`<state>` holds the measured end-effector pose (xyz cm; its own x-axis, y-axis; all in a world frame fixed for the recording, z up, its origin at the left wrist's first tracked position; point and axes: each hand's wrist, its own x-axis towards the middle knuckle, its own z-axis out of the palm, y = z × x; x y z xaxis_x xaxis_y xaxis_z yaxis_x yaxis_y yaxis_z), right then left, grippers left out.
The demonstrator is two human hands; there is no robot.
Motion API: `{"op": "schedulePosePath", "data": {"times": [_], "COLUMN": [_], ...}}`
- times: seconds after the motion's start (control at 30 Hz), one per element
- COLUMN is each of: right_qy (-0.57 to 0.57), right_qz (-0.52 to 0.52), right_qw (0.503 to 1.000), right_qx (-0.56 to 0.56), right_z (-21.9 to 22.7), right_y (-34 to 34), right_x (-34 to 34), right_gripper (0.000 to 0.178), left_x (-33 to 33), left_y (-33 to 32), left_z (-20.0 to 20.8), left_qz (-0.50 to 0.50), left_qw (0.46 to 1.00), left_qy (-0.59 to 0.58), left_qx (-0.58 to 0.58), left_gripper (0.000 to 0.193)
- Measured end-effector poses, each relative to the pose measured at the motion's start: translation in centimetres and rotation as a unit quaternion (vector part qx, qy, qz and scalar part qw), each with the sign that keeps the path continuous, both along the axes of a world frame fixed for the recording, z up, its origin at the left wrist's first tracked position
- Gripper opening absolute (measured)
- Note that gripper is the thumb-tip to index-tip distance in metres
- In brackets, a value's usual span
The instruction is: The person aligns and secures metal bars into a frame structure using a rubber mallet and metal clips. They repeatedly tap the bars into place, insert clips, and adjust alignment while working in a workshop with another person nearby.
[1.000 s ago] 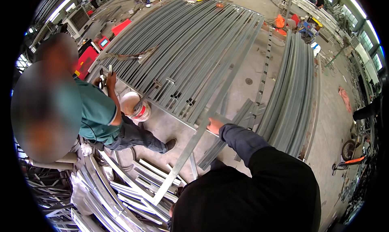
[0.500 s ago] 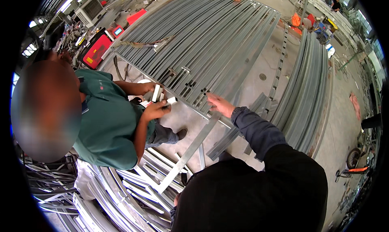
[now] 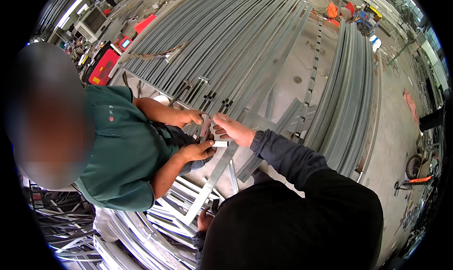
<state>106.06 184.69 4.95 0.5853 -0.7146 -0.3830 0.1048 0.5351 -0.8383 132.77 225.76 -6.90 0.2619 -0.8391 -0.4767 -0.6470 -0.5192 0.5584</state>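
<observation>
Two people meet at mid-frame: the right hand (image 3: 233,130) lies open on a long steel strip (image 3: 214,173) beside a co-worker's hands (image 3: 196,134); the left hand (image 3: 204,220), lower centre, looks closed on it. Sharp edges could cut if it slips.

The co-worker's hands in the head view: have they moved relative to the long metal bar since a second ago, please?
Yes. The co-worker's hands have come from beside the green shirt over to the long metal bar, meeting the right hand.

co-worker's hands (image 3: 198,138) crowding right hand (image 3: 233,130), open floor (image 3: 302,76) beyond
</observation>
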Motion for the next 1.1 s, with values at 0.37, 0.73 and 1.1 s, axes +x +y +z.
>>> {"op": "schedulePosePath", "data": {"times": [0.37,0.73,1.1], "right_qy": [-0.007,-0.086,-0.153], "right_qz": [-0.123,-0.271,-0.329], "right_qw": [0.992,0.958,0.920], "right_qx": [-0.041,0.049,0.147], "right_z": [0.8,0.0,-3.9], "right_y": [1.5,4.2,5.7], "right_x": [1.2,0.9,-0.8], "right_gripper": [0.066,0.072,0.075], "left_x": [-10.1,-13.8,-17.5], "left_y": [-18.9,-32.0,-31.3], "left_z": [18.6,18.8,12.0], "left_qz": [-0.113,-0.216,-0.195], "left_qw": [0.939,0.878,0.896], "left_qy": [0.143,-0.269,-0.221], "left_qx": [-0.291,-0.333,-0.332], "left_gripper": [0.035,0.056,0.050]}}
